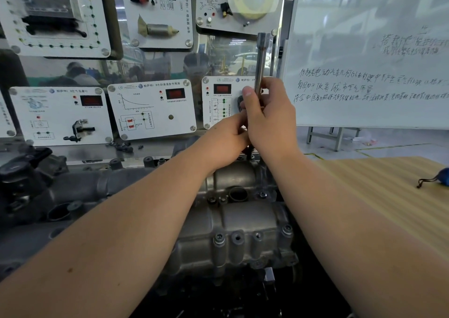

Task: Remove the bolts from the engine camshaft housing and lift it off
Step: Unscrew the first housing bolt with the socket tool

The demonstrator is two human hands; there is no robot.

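Observation:
The grey cast camshaft housing [245, 223] lies below my arms on the engine, with bolts [219, 237] showing in its near flange and another bolt [287, 228] at its right corner. My right hand [269, 121] grips a long steel socket wrench [261, 58] that stands upright above the housing's far end. My left hand [226, 143] sits just below and left of it, fingers curled at the tool's lower part. The tool's tip and whatever my left fingers pinch are hidden behind both hands.
A wall of white sensor display panels [150, 109] stands behind the engine. A whiteboard [369, 62] with handwriting is at the right. A striped wooden tabletop [388, 196] lies to the right, with a blue pouch [441, 177] on it. A dark intake manifold [73, 191] sits left.

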